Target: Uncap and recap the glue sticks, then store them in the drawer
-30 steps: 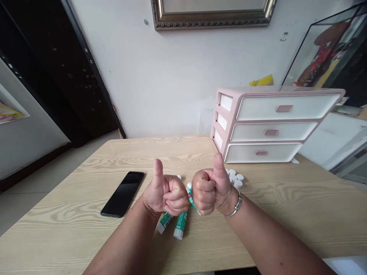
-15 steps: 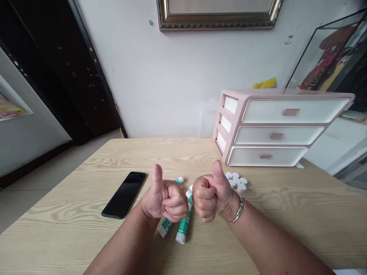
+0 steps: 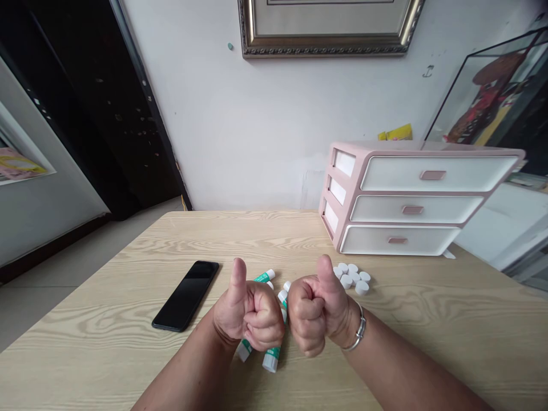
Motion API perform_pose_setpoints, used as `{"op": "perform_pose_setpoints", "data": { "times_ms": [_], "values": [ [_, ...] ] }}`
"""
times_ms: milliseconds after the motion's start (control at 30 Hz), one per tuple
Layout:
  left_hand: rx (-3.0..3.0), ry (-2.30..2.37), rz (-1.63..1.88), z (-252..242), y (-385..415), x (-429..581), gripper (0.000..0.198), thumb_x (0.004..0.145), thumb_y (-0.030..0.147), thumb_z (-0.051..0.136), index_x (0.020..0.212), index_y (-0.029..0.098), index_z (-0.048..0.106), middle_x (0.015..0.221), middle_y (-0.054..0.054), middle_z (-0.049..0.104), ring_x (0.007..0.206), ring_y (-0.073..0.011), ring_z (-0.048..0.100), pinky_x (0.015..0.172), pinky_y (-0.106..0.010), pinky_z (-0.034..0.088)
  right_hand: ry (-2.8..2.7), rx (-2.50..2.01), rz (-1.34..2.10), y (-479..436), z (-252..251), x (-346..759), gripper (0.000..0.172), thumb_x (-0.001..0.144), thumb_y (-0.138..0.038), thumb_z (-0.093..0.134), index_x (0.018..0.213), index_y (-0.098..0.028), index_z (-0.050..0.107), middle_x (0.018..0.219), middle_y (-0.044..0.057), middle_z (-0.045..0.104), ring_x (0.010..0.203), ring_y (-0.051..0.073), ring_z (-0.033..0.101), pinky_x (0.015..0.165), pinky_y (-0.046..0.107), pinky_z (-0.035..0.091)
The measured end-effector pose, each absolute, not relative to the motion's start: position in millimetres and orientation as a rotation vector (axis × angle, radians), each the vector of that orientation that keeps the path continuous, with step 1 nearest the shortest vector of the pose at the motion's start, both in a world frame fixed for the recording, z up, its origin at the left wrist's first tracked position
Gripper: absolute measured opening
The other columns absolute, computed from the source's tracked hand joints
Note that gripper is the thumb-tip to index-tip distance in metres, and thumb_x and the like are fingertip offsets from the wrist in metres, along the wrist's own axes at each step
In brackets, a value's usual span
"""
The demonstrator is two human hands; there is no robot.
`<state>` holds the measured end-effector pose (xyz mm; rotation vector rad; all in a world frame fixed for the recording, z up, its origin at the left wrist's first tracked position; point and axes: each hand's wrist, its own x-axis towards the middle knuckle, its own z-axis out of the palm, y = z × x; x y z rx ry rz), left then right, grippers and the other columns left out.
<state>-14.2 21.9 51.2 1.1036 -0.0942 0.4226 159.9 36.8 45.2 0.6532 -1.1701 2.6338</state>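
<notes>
My left hand point(image 3: 257, 313) is a fist with its thumb pointing up, held above the table with nothing visible in it. Beside it, a small gap away, my right hand point(image 3: 317, 311) makes the same thumbs-up fist and wears a silver bracelet point(image 3: 360, 330) at the wrist. Beneath and behind both fists lie several green-and-white glue sticks point(image 3: 271, 359), partly hidden by the hands. A cluster of white round caps point(image 3: 353, 277) rests on the table just past my right wrist. To the left of my left hand lies a black phone point(image 3: 186, 297).
The wooden table point(image 3: 94, 342) stands against a white wall. At its back right is a pink-and-white three-drawer unit point(image 3: 413, 205) with a yellow packet point(image 3: 398, 133) on top. A framed picture point(image 3: 325, 47) hangs above, and a dark door point(image 3: 103, 114) stands at the left.
Both fists sit slightly lower in view, still with thumbs raised. The whole scene has shifted a little downward as the camera tilted up. Nothing on the table has been moved.
</notes>
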Motion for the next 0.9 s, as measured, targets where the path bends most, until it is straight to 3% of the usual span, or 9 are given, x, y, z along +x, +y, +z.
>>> {"op": "perform_pose_setpoints", "data": {
  "times_ms": [567, 900],
  "values": [
    [1.091, -0.077, 0.433, 48.5, 20.1, -14.6, 0.08, 0.054, 0.099, -0.007, 0.041, 0.024, 0.02, 0.036, 0.005, 0.018, 0.03, -0.0063, 0.015, 0.031, -0.022, 0.008, -1.139, 0.668, 2.621, 37.0, 41.7, 160.3, 0.071, 0.076, -0.093, 0.01, 0.058, -0.025, 0.022, 0.05, -0.009, 0.019, 0.042, 0.006, 0.015, 0.04, 0.021, 0.014],
    [1.069, -0.091, 0.43, 45.5, 20.9, -13.5, 0.08, 0.057, 0.099, -0.002, 0.043, 0.024, 0.02, 0.036, 0.005, 0.018, 0.03, -0.0058, 0.015, 0.03, -0.021, 0.008, -1.134, 0.601, 2.643, 36.6, 37.5, 161.0, 0.075, 0.07, -0.096, 0.007, 0.055, -0.024, 0.022, 0.047, -0.009, 0.019, 0.04, 0.005, 0.016, 0.038, 0.02, 0.015]
  ]
}}
